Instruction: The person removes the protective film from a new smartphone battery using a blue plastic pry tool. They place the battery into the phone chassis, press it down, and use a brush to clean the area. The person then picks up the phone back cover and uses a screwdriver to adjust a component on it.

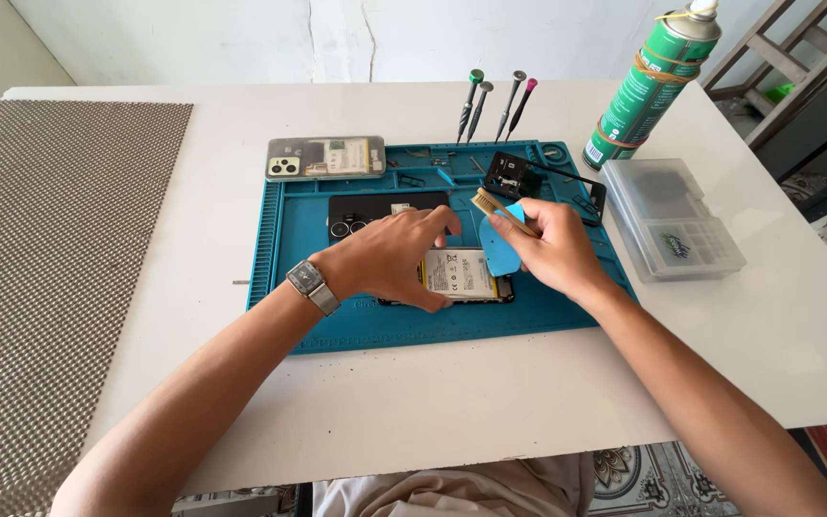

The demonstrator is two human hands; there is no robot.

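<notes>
Both hands on opened phone (463,278) — right hand (552,251) grips brush (502,212).

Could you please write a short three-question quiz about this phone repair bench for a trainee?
1. True or false: the left hand rests on the opened phone lying on the blue work mat.
2. Which tool does the right hand hold together with the small brush? A) a blue pry pick B) a screwdriver C) tweezers
3. How many screwdrivers stand upright behind the mat?

Key
1. True: it presses on the phone's left part.
2. A: the flat blue pick lies over the phone's right end.
3. Four, left of the green spray can.
</notes>
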